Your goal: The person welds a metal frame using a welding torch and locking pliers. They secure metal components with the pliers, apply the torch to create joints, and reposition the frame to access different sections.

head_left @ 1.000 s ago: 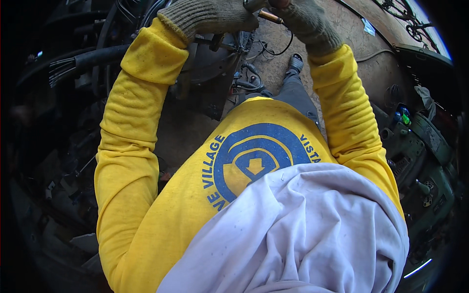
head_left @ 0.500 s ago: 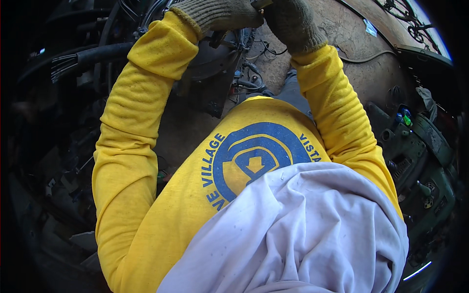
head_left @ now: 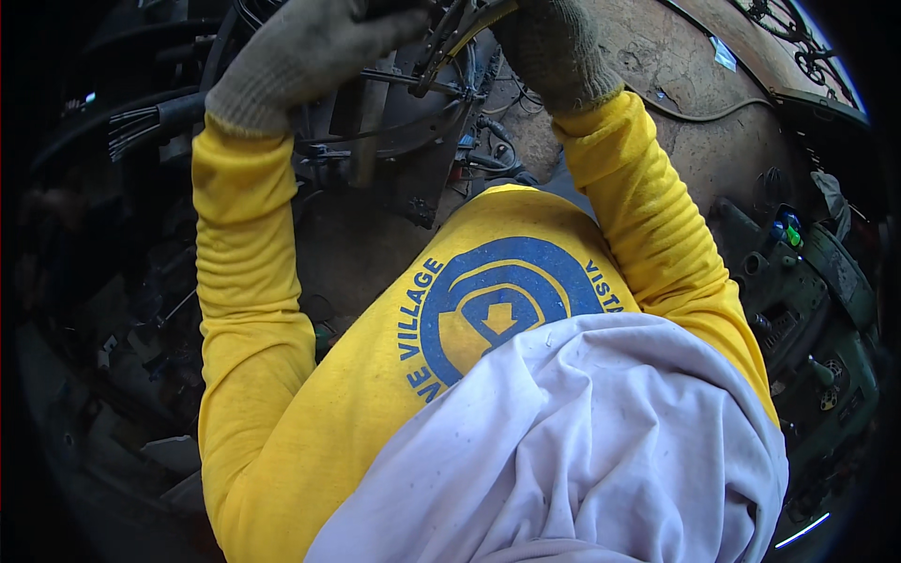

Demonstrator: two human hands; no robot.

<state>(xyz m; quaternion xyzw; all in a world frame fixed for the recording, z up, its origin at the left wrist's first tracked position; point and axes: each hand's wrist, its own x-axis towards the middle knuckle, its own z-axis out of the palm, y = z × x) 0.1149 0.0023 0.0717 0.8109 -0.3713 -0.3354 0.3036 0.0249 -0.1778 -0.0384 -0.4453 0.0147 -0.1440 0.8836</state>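
Note:
Both my hands wear grey-green knitted work gloves at the top of the head view. My left hand [head_left: 310, 61] has its thumb and fingers stretched toward the right, with nothing seen in them; the fingertips are partly dark and cut off by the upper edge. My right hand [head_left: 561, 54] is closed round the end of a plier-like metal tool [head_left: 460, 42] with a yellowish handle edge. The tool slants down to the left, its lower end over dark metal rods and a round frame. Its exact kind is unclear, and part of the right hand lies outside the picture.
A bundle of thin rods [head_left: 141, 127] in a dark sleeve sticks out at left. Cables [head_left: 493, 155] and a hose [head_left: 704, 115] lie on the brown floor [head_left: 648, 56]. Green machinery [head_left: 831, 310] stands at right. A pale cloth [head_left: 582, 441] hangs over my chest.
My left hand has moved left and slightly down, away from the right hand, and its fingers have opened out. The plier-like tool now shows between the hands. My right hand has shifted little.

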